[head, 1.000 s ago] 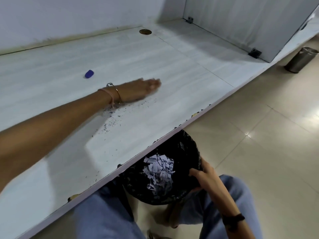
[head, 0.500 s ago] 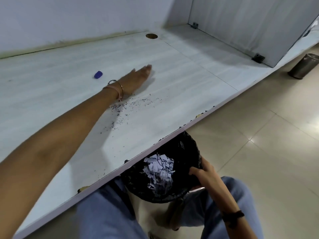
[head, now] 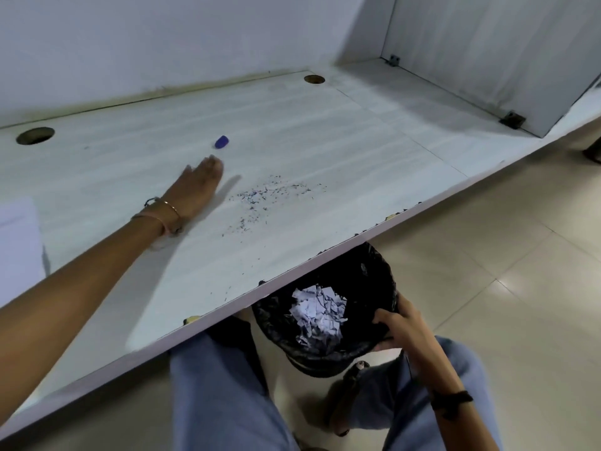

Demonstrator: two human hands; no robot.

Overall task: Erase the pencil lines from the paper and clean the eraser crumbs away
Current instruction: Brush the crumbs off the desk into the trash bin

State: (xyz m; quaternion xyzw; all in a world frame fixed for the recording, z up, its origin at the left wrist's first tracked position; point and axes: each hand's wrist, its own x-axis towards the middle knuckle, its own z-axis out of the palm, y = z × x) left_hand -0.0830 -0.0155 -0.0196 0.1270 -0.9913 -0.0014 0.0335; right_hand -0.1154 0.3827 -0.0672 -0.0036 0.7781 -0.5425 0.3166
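Swung back leftward: left hand [head: 198, 187], flat, fingers together, empty. Eraser crumbs [head: 270, 198] just to its right, strewn toward desk edge [head: 292, 275]. Bin [head: 367, 271] below, rim gripped by right hand [head: 398, 323].

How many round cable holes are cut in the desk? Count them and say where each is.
2. One hole is at the far left near the wall; the other hole is farther right along the back edge of the desk. More may lie outside the frame.
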